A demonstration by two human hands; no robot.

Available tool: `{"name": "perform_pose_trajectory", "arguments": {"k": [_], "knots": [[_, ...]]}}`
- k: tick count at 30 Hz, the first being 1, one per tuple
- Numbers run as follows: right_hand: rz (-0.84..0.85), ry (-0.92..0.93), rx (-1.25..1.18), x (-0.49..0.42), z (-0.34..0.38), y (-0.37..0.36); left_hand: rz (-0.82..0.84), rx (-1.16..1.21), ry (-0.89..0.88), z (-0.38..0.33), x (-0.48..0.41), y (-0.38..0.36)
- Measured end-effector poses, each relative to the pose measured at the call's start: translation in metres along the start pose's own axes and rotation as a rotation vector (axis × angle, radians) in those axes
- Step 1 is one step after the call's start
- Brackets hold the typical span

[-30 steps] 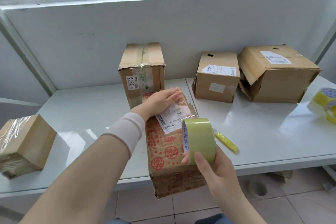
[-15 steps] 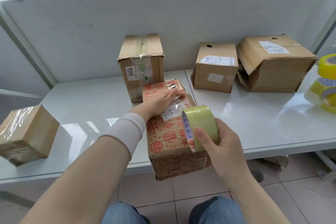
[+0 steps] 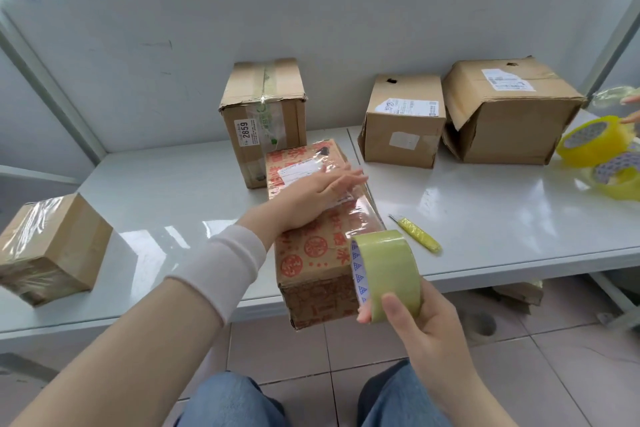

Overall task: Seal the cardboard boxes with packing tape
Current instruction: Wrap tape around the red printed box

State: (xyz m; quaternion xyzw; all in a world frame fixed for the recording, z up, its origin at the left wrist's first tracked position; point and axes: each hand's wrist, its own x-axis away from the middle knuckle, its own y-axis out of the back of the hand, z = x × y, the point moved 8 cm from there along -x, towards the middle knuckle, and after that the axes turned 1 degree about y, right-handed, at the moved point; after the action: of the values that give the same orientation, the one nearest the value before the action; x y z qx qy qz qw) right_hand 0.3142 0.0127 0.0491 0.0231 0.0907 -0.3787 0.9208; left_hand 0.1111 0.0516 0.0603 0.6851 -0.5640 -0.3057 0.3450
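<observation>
A long cardboard box with red print (image 3: 313, 253) lies on the white table (image 3: 502, 218), its near end hanging over the front edge. My left hand (image 3: 318, 192) rests flat on its top, fingers straight over the white label and shiny tape. My right hand (image 3: 412, 319) grips a roll of greenish packing tape (image 3: 384, 274) just right of the box's near end, thumb on the roll's outer face.
A tall box marked 2859 (image 3: 265, 118) stands behind the printed box. Two more boxes (image 3: 403, 121) (image 3: 509, 111) sit at the back right, a taped one (image 3: 48, 246) at the left. A yellow cutter (image 3: 417, 234) lies nearby. Yellow tape rolls (image 3: 595, 142) and another person's fingertips (image 3: 630, 107) are at the right edge.
My left hand slid along the box top and its fingers flattened. The tape roll stayed in my right hand near the box's front end. Another person's fingers appeared at the right edge.
</observation>
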Motion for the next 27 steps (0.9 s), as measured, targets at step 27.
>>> {"name": "perform_pose_trajectory", "arguments": {"k": [27], "knots": [[-0.068, -0.220, 0.121, 0.006, -0.038, 0.001, -0.010, -0.302, 0.008, -0.030, 0.053, -0.019]]}}
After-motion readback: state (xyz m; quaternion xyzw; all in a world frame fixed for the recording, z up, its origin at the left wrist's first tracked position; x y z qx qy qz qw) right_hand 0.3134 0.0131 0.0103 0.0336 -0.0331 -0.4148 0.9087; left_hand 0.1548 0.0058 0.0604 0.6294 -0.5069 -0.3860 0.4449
